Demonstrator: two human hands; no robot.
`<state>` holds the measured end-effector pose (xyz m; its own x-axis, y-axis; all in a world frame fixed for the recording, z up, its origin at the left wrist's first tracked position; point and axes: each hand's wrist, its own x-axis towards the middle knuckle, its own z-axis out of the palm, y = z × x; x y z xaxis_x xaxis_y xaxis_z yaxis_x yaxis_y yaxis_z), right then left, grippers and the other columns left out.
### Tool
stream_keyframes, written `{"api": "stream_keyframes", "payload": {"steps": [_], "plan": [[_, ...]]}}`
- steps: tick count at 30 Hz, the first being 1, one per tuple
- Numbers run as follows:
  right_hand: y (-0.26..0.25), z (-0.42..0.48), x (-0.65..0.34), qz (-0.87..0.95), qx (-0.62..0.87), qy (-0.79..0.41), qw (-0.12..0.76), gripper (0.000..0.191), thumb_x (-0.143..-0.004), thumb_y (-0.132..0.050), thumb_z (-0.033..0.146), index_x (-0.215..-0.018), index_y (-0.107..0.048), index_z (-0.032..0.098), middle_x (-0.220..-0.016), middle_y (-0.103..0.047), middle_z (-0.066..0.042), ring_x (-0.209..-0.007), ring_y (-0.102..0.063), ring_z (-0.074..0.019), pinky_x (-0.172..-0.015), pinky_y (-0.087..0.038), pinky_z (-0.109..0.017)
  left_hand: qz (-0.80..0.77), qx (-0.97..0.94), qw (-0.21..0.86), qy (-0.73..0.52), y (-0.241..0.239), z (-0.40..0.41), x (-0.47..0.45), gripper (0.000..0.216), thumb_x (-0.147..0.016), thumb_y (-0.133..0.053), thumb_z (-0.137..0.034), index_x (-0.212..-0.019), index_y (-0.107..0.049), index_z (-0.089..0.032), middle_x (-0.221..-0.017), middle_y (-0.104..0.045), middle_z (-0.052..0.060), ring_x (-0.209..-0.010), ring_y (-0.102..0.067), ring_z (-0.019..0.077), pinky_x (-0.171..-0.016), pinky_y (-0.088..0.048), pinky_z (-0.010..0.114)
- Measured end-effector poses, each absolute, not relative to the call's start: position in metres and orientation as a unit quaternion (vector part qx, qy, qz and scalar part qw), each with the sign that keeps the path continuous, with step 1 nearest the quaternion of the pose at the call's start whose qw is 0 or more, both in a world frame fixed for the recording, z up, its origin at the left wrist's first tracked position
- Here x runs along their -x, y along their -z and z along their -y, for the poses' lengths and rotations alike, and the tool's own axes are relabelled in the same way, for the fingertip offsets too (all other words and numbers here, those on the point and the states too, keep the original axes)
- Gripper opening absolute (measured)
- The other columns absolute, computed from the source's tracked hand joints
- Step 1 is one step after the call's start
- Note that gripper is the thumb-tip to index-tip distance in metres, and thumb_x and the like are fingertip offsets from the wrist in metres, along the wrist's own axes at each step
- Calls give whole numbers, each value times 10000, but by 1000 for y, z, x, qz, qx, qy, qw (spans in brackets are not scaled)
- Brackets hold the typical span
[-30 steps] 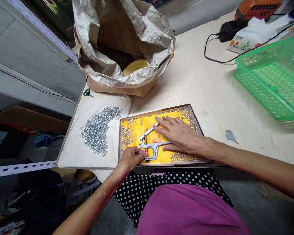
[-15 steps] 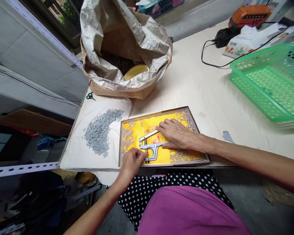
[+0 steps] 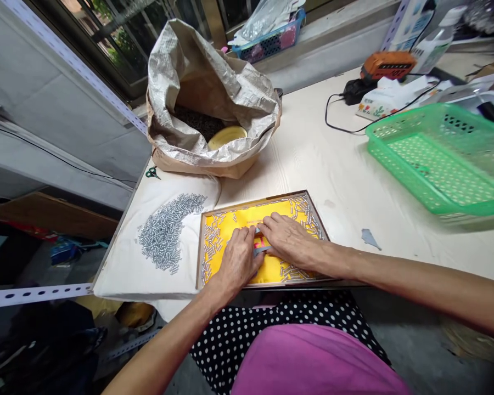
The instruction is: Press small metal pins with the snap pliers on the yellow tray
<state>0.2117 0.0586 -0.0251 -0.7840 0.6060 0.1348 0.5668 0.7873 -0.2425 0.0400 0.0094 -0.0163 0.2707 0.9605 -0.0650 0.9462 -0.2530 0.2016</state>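
Silver hand pliers (image 3: 262,249), with a long handle on each side, lie mostly hidden between my hands over a shallow tray (image 3: 198,258). My right hand (image 3: 290,240) is closed around their handles. Over the jaw end, my left hand (image 3: 237,259) is wrapped with its fingers bent, hiding the jaws. Whether anything small sits in the jaws is hidden. The tray has a yellow printed lining (image 3: 251,214), with small silvery ribbed metal pieces (image 3: 212,237) scattered along its sides. A larger heap of such pieces (image 3: 160,236) rests on white cloth to the left.
Behind the tray stands an open woven sack (image 3: 214,162) holding dark material and a yellow bowl (image 3: 230,135). Green-handled scissors (image 3: 152,173) lie left of it. At the right are a green perforated basket (image 3: 436,203), a black cable (image 3: 329,118) and an orange battery pack (image 3: 387,66).
My left hand has moved from beside the lower jaw up and over the pliers' front, covering it. My right hand stays on the handles, which look closer together. The camera view has shifted.
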Motion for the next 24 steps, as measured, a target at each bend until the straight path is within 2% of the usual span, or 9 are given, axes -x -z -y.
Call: {"api": "stream_keyframes", "payload": {"steps": [3, 6, 8, 12, 14, 16, 19, 22, 24], "plan": [[35, -59, -211, 943, 302, -100, 98, 134, -938, -477, 131, -1018, -584, 137, -981, -623, -122, -902, -519, -247, -764, -427, -376, -597, -796, 97, -16, 11, -11, -41, 296, -877, -605, -240, -1156, -585, -141, -1081, -648, 123, -1037, -561, 268, -933, -500, 429], [48, -62, -211, 945, 289, -113, 101, 175, -948, -423, 88, -946, -585, 153, -914, -625, -95, -851, -524, -218, -722, -424, -341, -595, -798, 101, 6, 11, -14, -43, 113, -895, -584, -230, -971, -629, -159, -982, -662, 105, -981, -574, 254, -881, -511, 396], [53, -63, -212, 944, 289, -116, 113, 167, -951, -432, 99, -937, -589, 154, -913, -629, -94, -844, -531, -213, -707, -425, -333, -594, -798, 102, 17, 14, -15, -45, 83, -894, -578, -216, -925, -632, -161, -958, -664, 106, -973, -577, 253, -870, -512, 387], [51, -66, -215, 937, 307, -109, 130, 106, -936, -544, 206, -996, -603, 141, -962, -637, -107, -890, -548, -240, -733, -448, -366, -590, -803, 89, -4, 22, -18, -44, 208, -879, -591, -207, -1078, -615, -151, -1091, -661, 126, -1058, -577, 265, -937, -499, 414], [46, -66, -215, 934, 313, -86, 149, 302, -895, -635, 279, -1143, -576, 117, -1077, -624, -144, -1000, -538, -278, -805, -453, -412, -590, -802, 78, -49, 22, -18, -36, 387, -861, -623, -213, -1234, -552, -135, -1267, -603, 156, -1178, -541, 281, -1005, -468, 437], [43, -65, -214, 938, 297, -65, 168, 482, -853, -697, 319, -1257, -526, 120, -1201, -585, -172, -1123, -494, -308, -888, -428, -455, -602, -789, 63, -104, 18, -17, -23, 454, -868, -624, -231, -1296, -515, -127, -1350, -553, 173, -1254, -501, 290, -1044, -438, 450], [43, -62, -211, 946, 274, -66, 159, 401, -846, -709, 323, -1187, -579, 156, -1169, -597, -138, -1105, -488, -290, -886, -407, -441, -658, -740, 49, -133, 6, -8, -1, 213, -932, -534, -272, -1075, -646, -162, -1122, -659, 126, -1113, -574, 266, -970, -463, 410], [46, -58, -207, 943, 291, -77, 142, 247, -866, -692, 315, -1054, -641, 162, -1049, -621, -99, -981, -502, -251, -797, -387, -378, -736, -669, 88, -53, -3, 3, 10, 265, -922, -552, -357, -756, -663, -183, -872, -672, 87, -927, -605, 241, -802, -466, 332], [48, -57, -204, 940, 300, -78, 141, 178, -886, -668, 308, -988, -658, 163, -994, -628, -85, -934, -497, -235, -760, -359, -352, -775, -618, 136, -5, -3, 7, 8, 302, -872, -613, -419, -689, -656, -183, -846, -681, 81, -882, -611, 231, -719, -429, 297]]}}
